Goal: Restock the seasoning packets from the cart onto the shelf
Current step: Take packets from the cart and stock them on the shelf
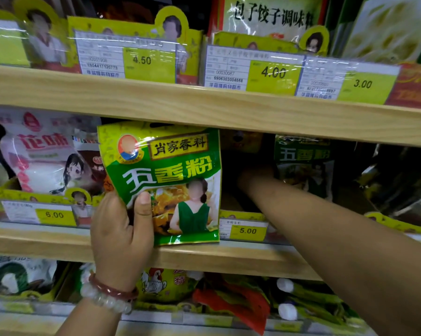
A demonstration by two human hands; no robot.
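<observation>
My left hand (122, 238) gripped the green seasoning packet (170, 183) upright before the middle shelf (228, 257); my right hand (253, 175) reached deep inside, perhaps making room, its fingers hidden.

green packet (167, 173) reads 五香粉; price tag (247, 230) below reads 5.00

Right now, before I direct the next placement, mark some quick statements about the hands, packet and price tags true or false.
1. The left hand holds the green packet by its lower left corner. True.
2. The right hand holds a second packet out in front of the shelf. False: it reaches into the dark shelf bay; its grip is unclear.
3. The tag under that bay reads 5.00. True.
4. The left wrist is bare. False: it wears bracelets.
</observation>
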